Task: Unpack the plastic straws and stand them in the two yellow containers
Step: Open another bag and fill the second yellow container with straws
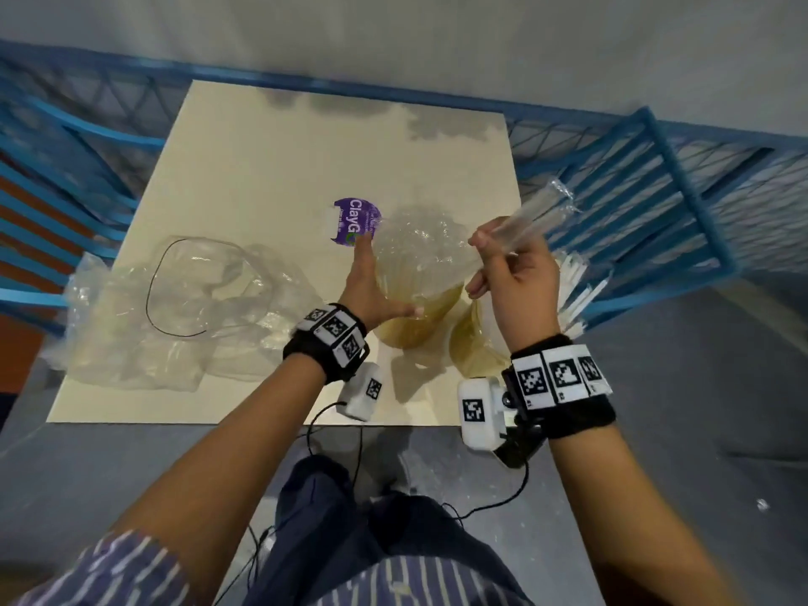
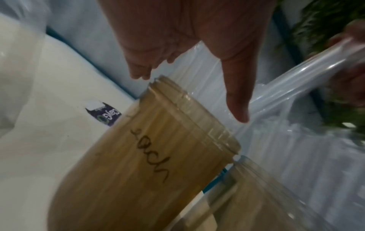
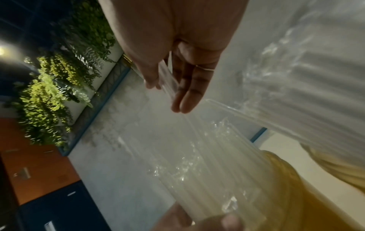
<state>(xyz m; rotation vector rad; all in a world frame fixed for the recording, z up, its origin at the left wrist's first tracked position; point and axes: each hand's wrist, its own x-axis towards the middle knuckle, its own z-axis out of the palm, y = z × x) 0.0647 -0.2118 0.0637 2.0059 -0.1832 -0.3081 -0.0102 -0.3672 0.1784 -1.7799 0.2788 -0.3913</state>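
Two translucent yellow containers (image 1: pixel 411 325) (image 1: pixel 474 347) stand side by side at the table's near right. The left container (image 2: pixel 158 156) has handwriting on it and holds a thick bunch of clear straws (image 1: pixel 415 247). My left hand (image 1: pixel 371 286) lies against that bunch with straight fingers and a spread thumb (image 2: pixel 237 101). Above the right container (image 2: pixel 266 203), my right hand (image 1: pixel 494 264) pinches a small bundle of clear straws (image 1: pixel 533 216) that slants up to the right. The right wrist view shows that bundle (image 3: pixel 168 81) between thumb and fingers.
Empty clear plastic bags (image 1: pixel 175 308) and a thin black loop lie on the cream table (image 1: pixel 262 159) at left. A purple round lid (image 1: pixel 356 220) lies behind the containers. Loose straws (image 1: pixel 577 290) lie at the table's right edge. Blue metal railing (image 1: pixel 656 177) surrounds the table.
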